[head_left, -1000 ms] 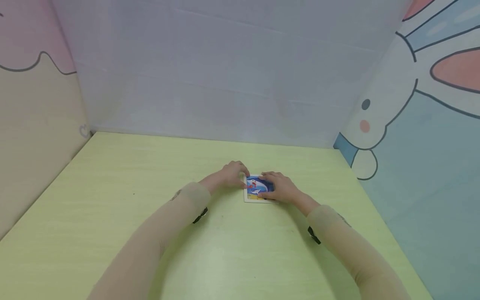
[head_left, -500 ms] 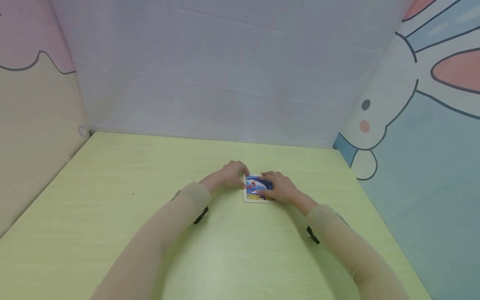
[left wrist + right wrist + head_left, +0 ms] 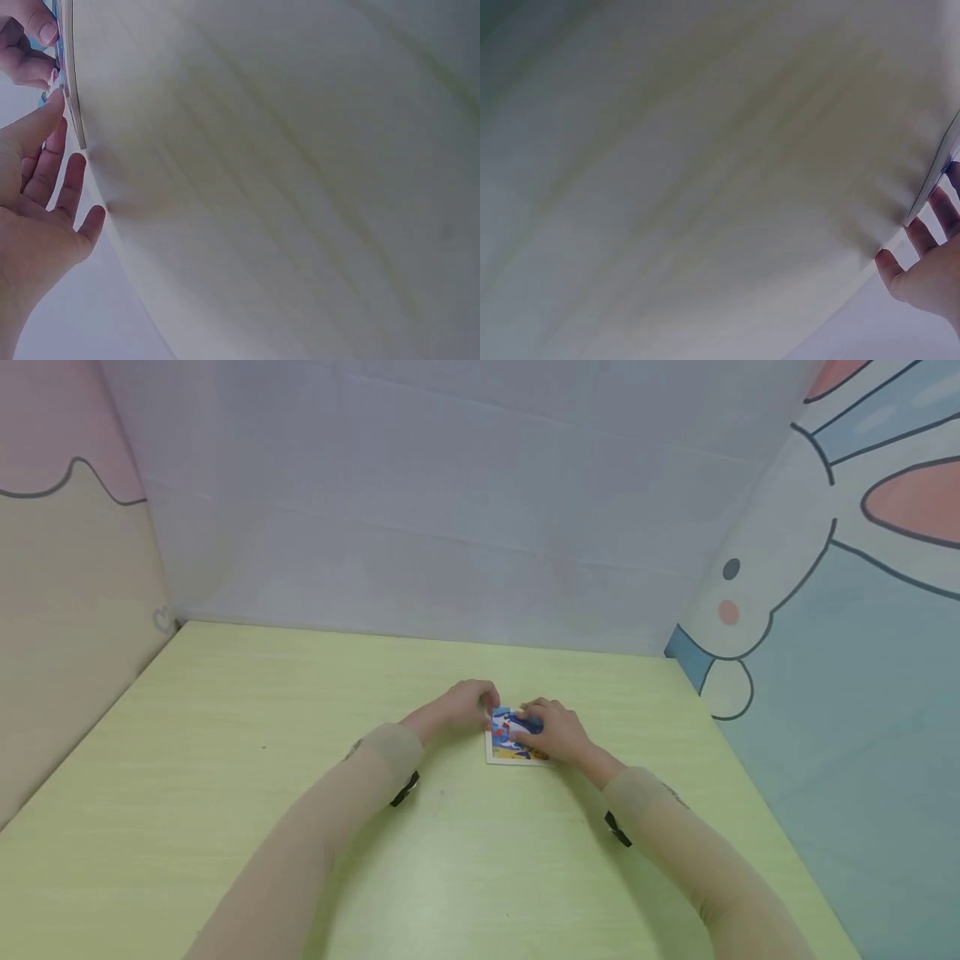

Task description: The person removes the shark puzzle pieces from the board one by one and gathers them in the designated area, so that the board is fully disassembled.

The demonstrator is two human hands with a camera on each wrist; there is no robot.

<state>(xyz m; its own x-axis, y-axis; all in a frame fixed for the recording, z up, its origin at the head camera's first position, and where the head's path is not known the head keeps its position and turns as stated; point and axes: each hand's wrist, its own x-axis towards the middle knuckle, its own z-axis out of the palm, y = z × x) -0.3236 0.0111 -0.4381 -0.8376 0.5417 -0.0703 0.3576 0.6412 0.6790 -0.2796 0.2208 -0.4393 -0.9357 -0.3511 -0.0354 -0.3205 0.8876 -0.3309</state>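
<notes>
A small picture puzzle [image 3: 504, 752], with a white border and a blue sea scene, lies flat on the table. Its picture looks broken up near the top, as if pieces sit out of line. My right hand [image 3: 558, 731] reaches over its right side, thumb and fingers curled in and seeming to pinch a puzzle piece, mostly hidden. My left hand [image 3: 467, 703] is at the left edge; in the left wrist view its thumb [image 3: 41, 124] touches near the board's edge and the other fingers are loosely spread. The right wrist view shows right-hand fingers [image 3: 922, 236] along the board's edge.
The pale yellow-green table [image 3: 480, 860] stretches around the puzzle. A pale back wall [image 3: 420, 510] stands behind it, and a cartoon-painted wall [image 3: 847, 710] rises on the right. Another painted wall [image 3: 67, 610] borders the left side.
My right hand has shifted slightly left over the puzzle, with its fingertips closer in. The left thumb has moved and looks blurred. The picture, smooth before, now looks disrupted near the top.
</notes>
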